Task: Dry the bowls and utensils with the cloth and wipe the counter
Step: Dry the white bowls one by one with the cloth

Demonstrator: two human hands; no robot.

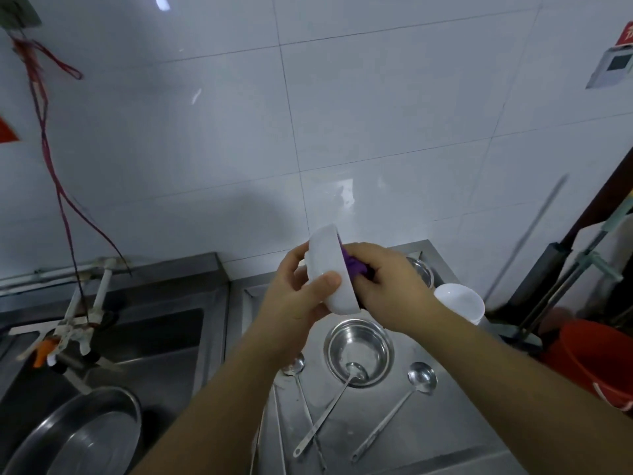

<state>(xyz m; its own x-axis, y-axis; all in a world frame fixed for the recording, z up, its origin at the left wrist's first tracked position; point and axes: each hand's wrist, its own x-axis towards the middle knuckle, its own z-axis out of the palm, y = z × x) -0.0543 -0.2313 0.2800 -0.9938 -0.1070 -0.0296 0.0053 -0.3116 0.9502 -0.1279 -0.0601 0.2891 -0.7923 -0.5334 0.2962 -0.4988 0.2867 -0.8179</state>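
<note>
Here, at the steel counter, mid-dry:

White bowl: I hold the white bowl (pixel 330 269) tipped on edge above the counter (pixel 455 423), its open side turned right so the cloth can reach the inside; smooth, glossy, thick-rimmed, ceramic or melamine by my guess.

Left hand: my left hand (pixel 294 296) grasps the bowl from the left, thumb pressed on its near rim, fingers curled behind its outer wall to brace it.

Right hand: my right hand (pixel 387 286) is clenched round the purple cloth (pixel 352 265), pushing it into the bowl's hollow.

Cloth: bunched and soft, mostly hidden between my fingers and the bowl.

Steel bowl: a round, shiny steel bowl (pixel 358 351) sits upright on the counter just below my hands, a long-handled spoon (pixel 329 402) resting in it with the handle running out towards me.

Other utensils: a ladle (pixel 407 395) lies flat to the right of that bowl, another spoon (pixel 294 366) to its left, with thin rods beside it; all bare metal, laid out within reach, I judge, to wait their turn.

Further bowls: a second white bowl (pixel 460 301) stands at the right edge, and a second steel bowl (pixel 419 272) peeps out behind my right hand.

Sink: to the left, a steel sink (pixel 154 337) holds a wide metal basin (pixel 85 433) under the tap (pixel 72 334).

Progress: I judge this an early stage; the counter wipe is not yet begun.
</note>
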